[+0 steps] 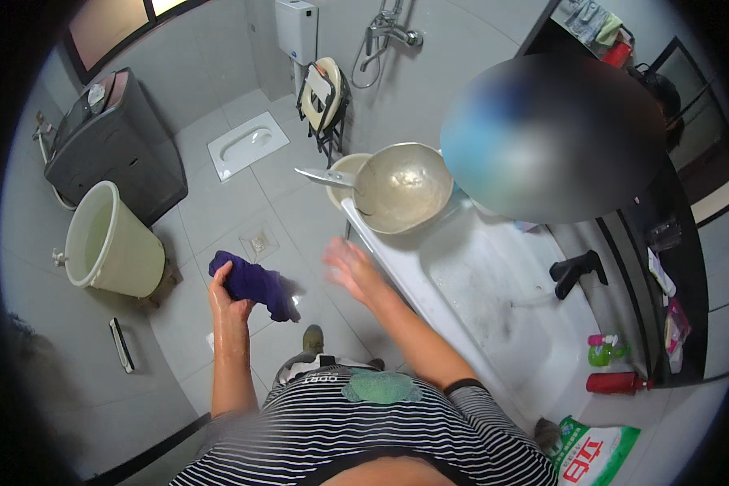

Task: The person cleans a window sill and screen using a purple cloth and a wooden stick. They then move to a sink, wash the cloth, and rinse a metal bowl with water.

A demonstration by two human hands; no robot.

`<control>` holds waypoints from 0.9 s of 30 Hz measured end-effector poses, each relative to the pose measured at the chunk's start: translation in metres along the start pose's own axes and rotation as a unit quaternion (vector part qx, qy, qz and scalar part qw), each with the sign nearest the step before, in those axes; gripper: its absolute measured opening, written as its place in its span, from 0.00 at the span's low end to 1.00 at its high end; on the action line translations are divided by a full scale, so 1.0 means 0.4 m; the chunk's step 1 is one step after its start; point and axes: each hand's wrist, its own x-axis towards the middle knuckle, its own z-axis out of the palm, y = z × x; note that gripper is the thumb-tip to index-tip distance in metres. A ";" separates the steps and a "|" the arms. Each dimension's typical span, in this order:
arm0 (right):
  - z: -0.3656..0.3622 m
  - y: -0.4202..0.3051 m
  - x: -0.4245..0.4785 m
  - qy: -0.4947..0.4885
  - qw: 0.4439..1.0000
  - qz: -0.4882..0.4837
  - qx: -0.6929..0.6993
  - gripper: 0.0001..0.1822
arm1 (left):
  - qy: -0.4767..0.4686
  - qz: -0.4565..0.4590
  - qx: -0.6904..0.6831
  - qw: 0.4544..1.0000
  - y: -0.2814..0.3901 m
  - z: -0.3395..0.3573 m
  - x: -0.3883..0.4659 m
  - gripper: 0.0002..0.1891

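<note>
My left hand is closed around a bunched, wet-looking dark purple cloth, held over the tiled floor. My right hand, slightly blurred, is raised with fingers spread and nothing in it, between the cloth and the white bathtub. Above that hand, a large metal wok with a handle rests on the tub's end, over a cream basin that it partly hides.
A tall cream bucket with water stands left, by a grey washing machine. Beyond are a squat toilet and a folding commode chair. Bottles and a detergent bag sit right. A blurred area hides the upper right.
</note>
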 end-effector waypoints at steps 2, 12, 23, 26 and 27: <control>0.036 0.012 0.163 0.037 0.996 -0.027 0.083 0.42 | -0.005 0.003 -0.003 1.000 0.023 0.006 0.007 0.08; 0.024 -0.073 0.459 0.129 0.898 -0.263 0.328 0.21 | 0.028 0.004 0.062 0.998 0.217 -0.104 0.119 0.10; 0.003 -0.005 -0.381 0.336 0.885 -0.260 0.193 0.10 | -0.047 -0.119 0.092 0.988 0.187 -0.110 0.295 0.10; -0.082 0.000 -0.592 0.445 0.843 -0.268 0.140 0.09 | -0.069 -0.129 0.108 0.983 0.135 -0.069 0.302 0.14; -0.129 0.004 -0.657 0.480 0.822 -0.271 0.147 0.08 | -0.047 -0.135 0.120 0.982 0.112 -0.039 0.282 0.15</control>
